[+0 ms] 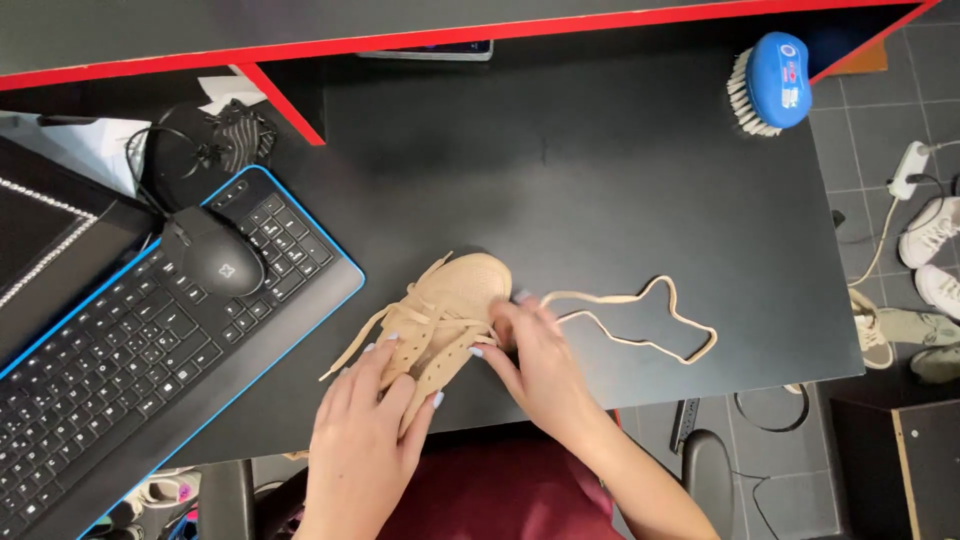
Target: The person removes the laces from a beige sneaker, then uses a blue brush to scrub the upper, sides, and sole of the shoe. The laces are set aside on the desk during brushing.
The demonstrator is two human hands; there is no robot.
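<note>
black and edged with red, the desk (640, 190) carries all that we work with. near its front edge lies a small beige shoe (450, 310), with the toe pointing away from us. our left hand (365, 420) grasps the heel part of the shoe, the fingers laid over its side. our right hand (535, 350) is pinched on the beige shoelace (650, 320) just beside the eyelets; the free part of the lace makes a loose loop on the desk to the right. to the left we see a black keyboard (130, 350) with a blue border, and a black computer mouse (215, 255) rests on top of it. a blue scrub brush (770, 85) with pale bristles stands at the far right corner of the desk, well apart from the shoe. on the tiled floor at the right lie some pale sneakers (930, 240).
</note>
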